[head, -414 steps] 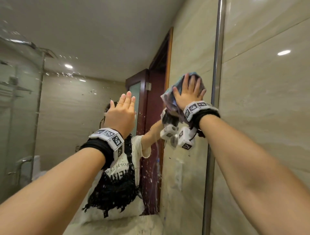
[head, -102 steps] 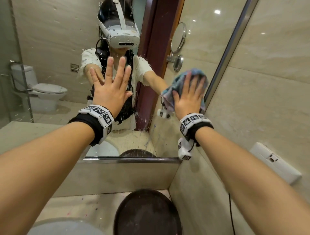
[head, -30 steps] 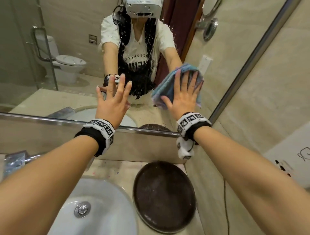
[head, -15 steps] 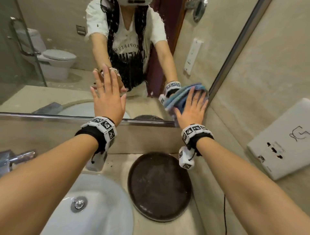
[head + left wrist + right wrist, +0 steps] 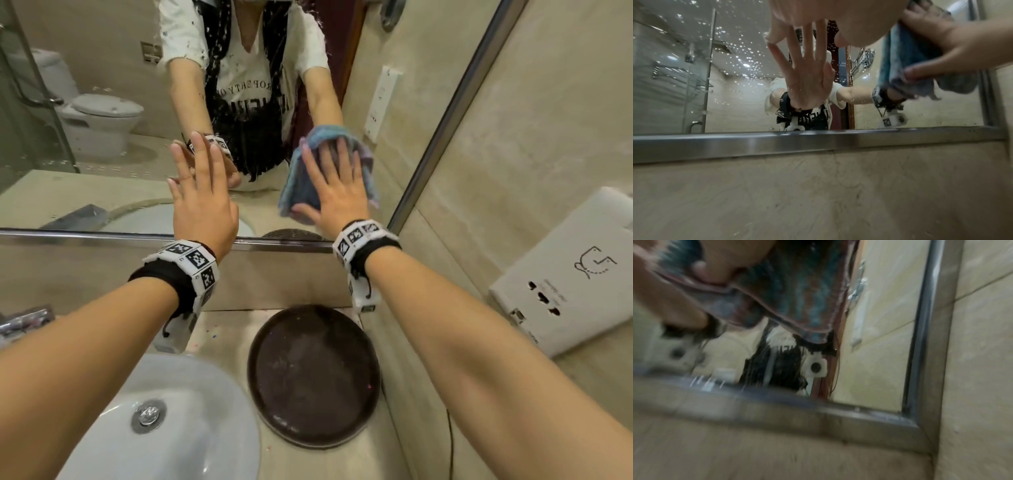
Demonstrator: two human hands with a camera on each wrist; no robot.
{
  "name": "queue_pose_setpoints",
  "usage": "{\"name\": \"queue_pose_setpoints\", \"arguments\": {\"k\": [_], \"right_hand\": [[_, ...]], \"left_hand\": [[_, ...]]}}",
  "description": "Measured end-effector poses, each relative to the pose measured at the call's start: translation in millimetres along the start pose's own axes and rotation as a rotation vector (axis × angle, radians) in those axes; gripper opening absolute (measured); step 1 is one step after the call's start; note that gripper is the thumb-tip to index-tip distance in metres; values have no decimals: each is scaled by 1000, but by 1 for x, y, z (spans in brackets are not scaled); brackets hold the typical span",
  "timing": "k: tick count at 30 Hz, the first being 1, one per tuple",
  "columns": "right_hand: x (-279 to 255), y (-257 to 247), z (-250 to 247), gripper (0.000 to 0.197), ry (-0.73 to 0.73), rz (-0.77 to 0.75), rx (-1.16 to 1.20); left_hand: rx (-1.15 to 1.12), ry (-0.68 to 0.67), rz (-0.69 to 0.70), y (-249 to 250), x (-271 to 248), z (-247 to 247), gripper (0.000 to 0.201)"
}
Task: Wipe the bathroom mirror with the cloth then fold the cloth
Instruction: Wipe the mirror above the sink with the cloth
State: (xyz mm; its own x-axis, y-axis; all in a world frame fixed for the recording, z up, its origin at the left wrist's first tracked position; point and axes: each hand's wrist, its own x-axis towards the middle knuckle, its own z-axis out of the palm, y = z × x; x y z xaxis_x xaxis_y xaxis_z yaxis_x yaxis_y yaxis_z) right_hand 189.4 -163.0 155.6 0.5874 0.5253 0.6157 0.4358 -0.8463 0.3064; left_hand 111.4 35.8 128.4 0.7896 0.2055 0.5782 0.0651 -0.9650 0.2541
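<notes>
The wall mirror (image 5: 102, 171) is speckled with droplets on its left part (image 5: 731, 53). My right hand (image 5: 337, 185) presses a blue and pink cloth (image 5: 296, 181) flat against the glass near the lower right corner, fingers spread and straight. The left wrist view shows the cloth (image 5: 900, 56) bunched under that hand (image 5: 941, 40). In the blurred right wrist view the cloth (image 5: 797, 288) hangs just above the bottom frame. My left hand (image 5: 202, 195) lies flat on the glass to the left, holding nothing, its fingertips (image 5: 772, 40) touching the mirror.
A steel frame (image 5: 102, 234) runs along the mirror's bottom and up its right side (image 5: 445, 113). Below are a white basin (image 5: 188, 428), a dark round tray (image 5: 313, 373) and a faucet (image 5: 24, 322). A white socket plate (image 5: 565, 274) sits on the right wall.
My right hand has slid the cloth down the glass to its bottom edge, then left, away from the right frame. The left hand stays flat on the mirror.
</notes>
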Motion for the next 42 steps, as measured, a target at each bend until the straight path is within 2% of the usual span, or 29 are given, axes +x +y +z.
{"name": "queue_pose_setpoints", "arguments": {"k": [2, 6, 8, 12, 17, 20, 23, 25, 28, 30, 32, 34, 37, 39, 42], "right_hand": [[13, 10, -11, 103, 41, 121, 95], [-1, 8, 3, 106, 105, 674, 269], [-18, -1, 16, 104, 63, 908, 383], [-39, -32, 38, 97, -26, 1144, 631], [-22, -68, 38, 87, -41, 1380, 846], [-3, -100, 25, 89, -63, 1404, 964], [7, -143, 15, 92, -134, 1317, 1062], [7, -166, 14, 93, -176, 1239, 1060], [0, -177, 19, 93, -192, 1159, 998], [-1, -170, 18, 93, -168, 1156, 988], [0, -150, 16, 94, -118, 1240, 976], [-1, -120, 17, 98, -81, 1341, 936], [-18, -69, 26, 102, -67, 1386, 896], [-35, -43, 32, 98, -52, 1409, 891], [-42, -35, 32, 90, -55, 1445, 861]], "left_hand": [[-10, -4, -6, 2, -1, -1, 73], [-4, -12, 10, 0, -1, -3, 74], [7, -20, 17, -1, -3, -2, 75], [12, -35, 24, -1, -3, -3, 74], [7, -53, 74, -12, -7, -14, 72], [13, -50, 94, -23, -11, -23, 73], [-44, 23, 75, -32, -14, -36, 70], [-42, 83, 33, -43, -16, -47, 66], [11, 95, -18, -62, -19, -57, 62], [36, 83, -42, -68, -22, -57, 59], [34, 63, -49, -66, -28, -50, 57], [15, 27, -49, -57, -34, -40, 56], [-15, -24, -18, -39, -39, -29, 56], [-27, -46, 6, -33, -39, -24, 56], [-39, -51, 22, -32, -42, -22, 54]]}}
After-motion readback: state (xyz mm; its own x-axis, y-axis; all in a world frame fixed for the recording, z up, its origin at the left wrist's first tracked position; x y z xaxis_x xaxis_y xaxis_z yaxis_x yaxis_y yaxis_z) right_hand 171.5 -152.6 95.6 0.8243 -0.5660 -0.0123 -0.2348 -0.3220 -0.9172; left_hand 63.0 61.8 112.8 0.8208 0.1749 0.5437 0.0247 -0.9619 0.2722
